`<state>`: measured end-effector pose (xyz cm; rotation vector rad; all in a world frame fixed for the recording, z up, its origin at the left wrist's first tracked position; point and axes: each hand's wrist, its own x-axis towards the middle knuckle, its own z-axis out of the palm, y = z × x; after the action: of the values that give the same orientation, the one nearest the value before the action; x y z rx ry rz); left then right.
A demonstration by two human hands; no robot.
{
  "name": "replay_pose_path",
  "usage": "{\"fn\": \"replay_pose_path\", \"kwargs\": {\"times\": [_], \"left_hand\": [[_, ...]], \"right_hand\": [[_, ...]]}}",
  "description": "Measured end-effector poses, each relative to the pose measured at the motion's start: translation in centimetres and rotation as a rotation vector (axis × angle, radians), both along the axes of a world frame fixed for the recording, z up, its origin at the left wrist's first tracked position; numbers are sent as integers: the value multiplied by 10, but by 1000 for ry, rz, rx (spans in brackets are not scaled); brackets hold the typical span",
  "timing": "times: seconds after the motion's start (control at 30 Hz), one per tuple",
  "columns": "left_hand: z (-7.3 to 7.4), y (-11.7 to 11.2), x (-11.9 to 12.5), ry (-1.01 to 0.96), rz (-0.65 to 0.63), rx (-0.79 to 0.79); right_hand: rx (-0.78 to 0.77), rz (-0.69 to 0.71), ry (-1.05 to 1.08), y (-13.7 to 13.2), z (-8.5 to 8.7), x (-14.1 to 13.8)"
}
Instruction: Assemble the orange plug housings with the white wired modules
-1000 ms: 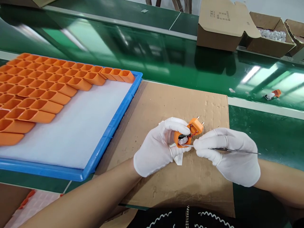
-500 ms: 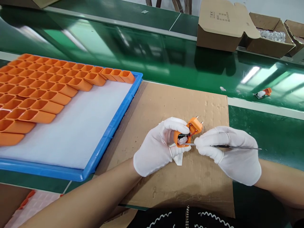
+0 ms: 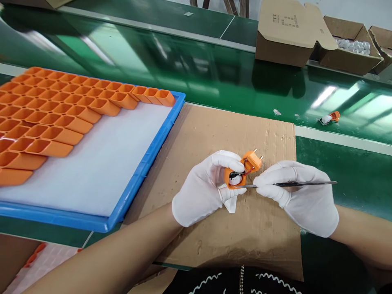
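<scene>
My left hand (image 3: 204, 188), in a white glove, is closed around an orange plug housing (image 3: 245, 168) with two metal pins sticking up at its far end. Wires and a small white part show inside the open shell. My right hand (image 3: 301, 196), also gloved, pinches thin metal tweezers (image 3: 294, 184). Their tip reaches into the housing's opening. Both hands hover over a brown cardboard sheet (image 3: 214, 134).
A blue tray (image 3: 147, 159) with a white liner holds several rows of orange shells (image 3: 55, 114) at the left. A green conveyor belt (image 3: 183, 69) runs behind, carrying one small orange-and-white part (image 3: 330, 118). Cardboard boxes (image 3: 290, 34) stand at the back right.
The small part on the belt has travelled leftward. My right hand has shifted slightly, raising the tweezers toward level with their tip still in the housing. My left hand has stayed put.
</scene>
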<state>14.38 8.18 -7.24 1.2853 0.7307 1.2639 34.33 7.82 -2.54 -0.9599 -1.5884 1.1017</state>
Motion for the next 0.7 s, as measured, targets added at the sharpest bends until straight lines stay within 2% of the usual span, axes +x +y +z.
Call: {"fn": "replay_pose_path", "kwargs": {"times": [0.23,0.37,0.47,0.63,0.7], "left_hand": [[3,-1,0,-1,-28,-64],[3,0,1,-19,-5,-43],[2,-1,1,-53,-17,-110],[-1,-1,-2,-158,-178,-317],[-2,-1,-3,-158,-212,-355]], "right_hand": [[-10,-1,-11,3,4,3],[-8,-21,17,2,1,-1],[6,2,33,4,-1,-2],[-26,20,-10,11,-5,1],[-12,8,-24,13,-8,2]]}}
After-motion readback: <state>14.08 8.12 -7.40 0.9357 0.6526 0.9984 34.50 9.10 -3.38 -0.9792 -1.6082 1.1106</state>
